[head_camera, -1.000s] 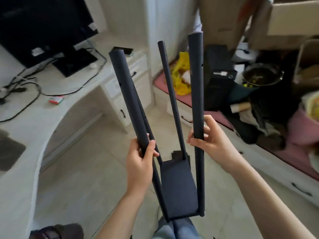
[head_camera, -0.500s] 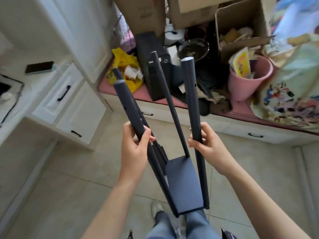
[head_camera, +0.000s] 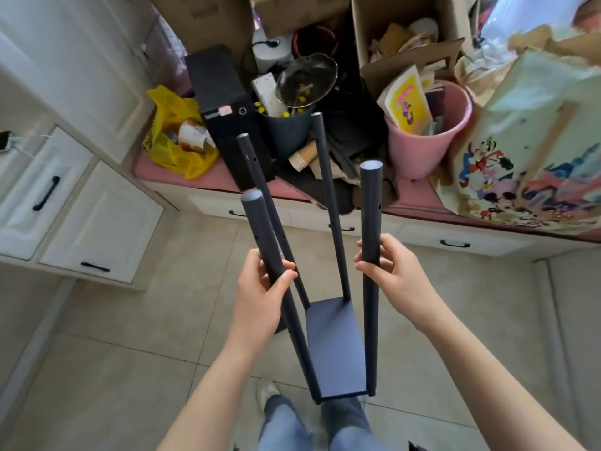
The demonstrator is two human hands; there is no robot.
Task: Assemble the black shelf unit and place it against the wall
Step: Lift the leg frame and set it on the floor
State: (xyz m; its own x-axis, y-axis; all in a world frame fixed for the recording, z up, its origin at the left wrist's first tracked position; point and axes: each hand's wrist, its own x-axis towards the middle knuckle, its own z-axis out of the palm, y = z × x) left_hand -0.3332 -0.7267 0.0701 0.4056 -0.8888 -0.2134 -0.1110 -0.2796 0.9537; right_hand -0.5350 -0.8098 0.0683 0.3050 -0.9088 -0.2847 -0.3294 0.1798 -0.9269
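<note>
Head view. One partly built black shelf unit (head_camera: 335, 349) is held over the tiled floor (head_camera: 130, 353), its lower end in front of the person's two jean-clad legs (head_camera: 283, 428). The unit comprises one flat shelf board (head_camera: 336, 359) at the bottom and four round posts rising from its corners: near left post (head_camera: 263, 236), near right post (head_camera: 370, 206), far left post (head_camera: 255, 167) and far right post (head_camera: 323, 164). The posts splay apart toward their free upper ends. The left hand (head_camera: 260, 288) has its grip clamped round the near left post; the right hand (head_camera: 387, 271) has its grip clamped round the near right post. The two far posts are untouched. Beyond the unit, a pink-topped counter (head_camera: 419, 198) carries one yellow plastic bag (head_camera: 172, 125), one black computer case (head_camera: 221, 102), one pink bucket (head_camera: 422, 151) and one cartoon-printed bag (head_camera: 520, 141). Three cardboard boxes (head_camera: 406, 27) stand behind them.
</note>
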